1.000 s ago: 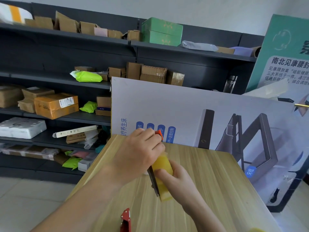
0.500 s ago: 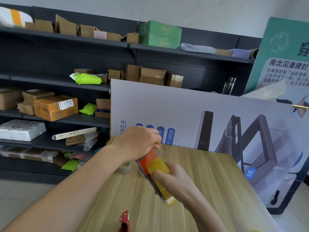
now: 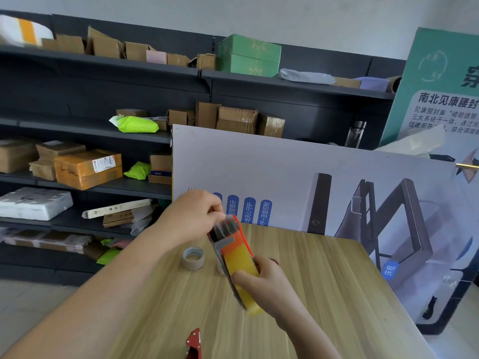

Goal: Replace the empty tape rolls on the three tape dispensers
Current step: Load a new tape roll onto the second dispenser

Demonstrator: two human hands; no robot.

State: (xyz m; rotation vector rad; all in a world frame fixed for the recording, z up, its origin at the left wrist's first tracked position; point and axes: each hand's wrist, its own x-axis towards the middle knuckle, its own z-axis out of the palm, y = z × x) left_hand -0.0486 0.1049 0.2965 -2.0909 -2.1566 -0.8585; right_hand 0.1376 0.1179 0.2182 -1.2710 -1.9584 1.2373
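Surveying from largest to smallest, we record dark shelving across the upper left of the frame, stocked with cardboard boxes and green packets. A white printed board stands at the centre right, behind the far edge of a wooden table that fills the lower half.

Over the table's centre, we find the left hand with fingers bunched, pinching the clear tape end at the upper tip of the orange tape dispenser. The right hand grips that dispenser from the lower right, thumb curled over the yellow tape roll mounted in it. The dispenser is tilted, nose toward the upper left.

An empty cardboard core lies on the table just left of the dispenser. A second, red dispenser shows partly at the bottom edge.
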